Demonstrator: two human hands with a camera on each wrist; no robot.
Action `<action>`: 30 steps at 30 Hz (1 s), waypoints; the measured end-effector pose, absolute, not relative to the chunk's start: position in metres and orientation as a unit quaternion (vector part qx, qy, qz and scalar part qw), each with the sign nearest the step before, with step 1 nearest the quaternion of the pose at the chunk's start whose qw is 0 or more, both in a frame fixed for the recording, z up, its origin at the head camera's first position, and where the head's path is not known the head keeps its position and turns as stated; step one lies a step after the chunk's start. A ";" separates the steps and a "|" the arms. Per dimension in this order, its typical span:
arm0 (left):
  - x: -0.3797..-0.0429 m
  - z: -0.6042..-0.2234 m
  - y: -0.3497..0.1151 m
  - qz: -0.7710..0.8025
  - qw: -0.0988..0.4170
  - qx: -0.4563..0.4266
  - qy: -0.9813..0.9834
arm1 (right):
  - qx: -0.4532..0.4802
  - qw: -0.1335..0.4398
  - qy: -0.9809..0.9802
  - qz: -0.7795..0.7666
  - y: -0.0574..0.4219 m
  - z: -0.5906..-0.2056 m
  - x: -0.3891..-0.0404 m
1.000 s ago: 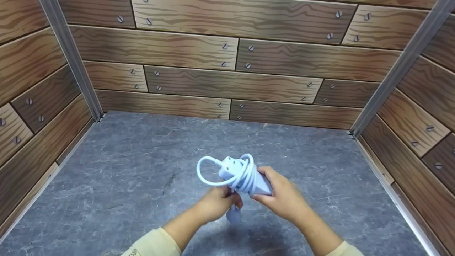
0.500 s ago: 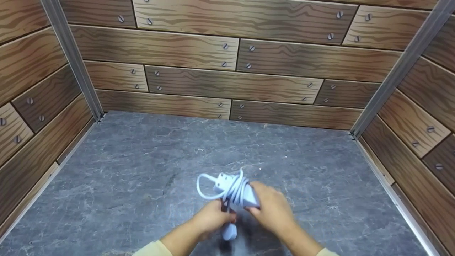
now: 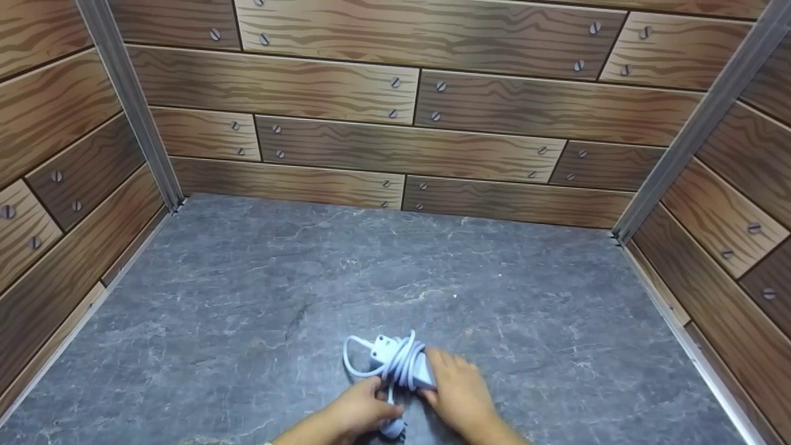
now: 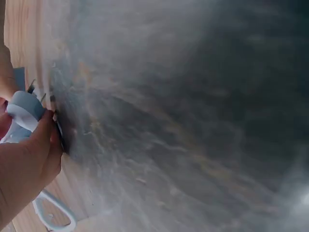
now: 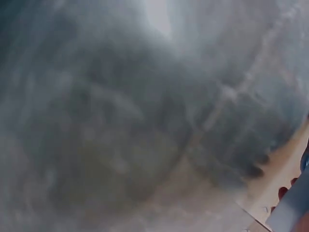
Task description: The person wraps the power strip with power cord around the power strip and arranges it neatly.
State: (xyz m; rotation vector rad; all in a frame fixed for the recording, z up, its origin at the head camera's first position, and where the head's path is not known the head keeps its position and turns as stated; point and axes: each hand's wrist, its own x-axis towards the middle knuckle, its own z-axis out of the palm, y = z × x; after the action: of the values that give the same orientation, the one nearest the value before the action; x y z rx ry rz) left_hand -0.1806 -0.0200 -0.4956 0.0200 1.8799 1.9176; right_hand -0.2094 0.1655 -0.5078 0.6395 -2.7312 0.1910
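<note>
A white power strip point(image 3: 424, 372) has its cord point(image 3: 405, 361) wound round its middle, and a loose loop sticks out to the left in the head view. My right hand point(image 3: 458, 388) grips the strip's right end. Its socket end point(image 3: 383, 347) points away to the upper left. My left hand point(image 3: 357, 408) pinches the cord by the plug point(image 3: 392, 428), which hangs below the strip. In the left wrist view, the plug point(image 4: 25, 109) shows its metal prongs beside the left thumb. Only a corner of the strip point(image 5: 289, 205) appears in the right wrist view, with fingertips behind it.
A grey marbled tabletop point(image 3: 278, 296) lies under the hands. Wood-patterned panels point(image 3: 346, 86) wall it at the back and both sides, joined by metal corner posts point(image 3: 133, 105).
Both hands have brought the power strip and plug down and nearer to the body, slightly leftward. The holds on the strip and on the cord by the plug look the same.
</note>
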 end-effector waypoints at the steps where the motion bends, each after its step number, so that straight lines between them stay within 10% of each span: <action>1: -0.180 -0.495 -0.022 0.690 0.224 0.012 0.688 | 0.222 0.164 -0.959 0.066 0.166 -0.510 -0.210; 20: -0.210 -0.456 -0.063 0.340 0.009 0.153 0.928 | 0.313 0.116 -0.938 0.096 0.195 -0.517 -0.209; 30: -0.206 -0.467 -0.050 0.254 0.033 0.230 0.939 | 0.329 0.029 -0.934 0.138 0.207 -0.501 -0.208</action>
State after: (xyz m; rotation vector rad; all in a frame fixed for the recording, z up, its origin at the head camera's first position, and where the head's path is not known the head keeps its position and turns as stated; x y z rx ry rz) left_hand -0.2058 -0.0498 -0.4674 0.7069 2.8897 0.7804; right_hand -0.2084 0.2070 -0.5012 1.0149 -2.8809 0.4256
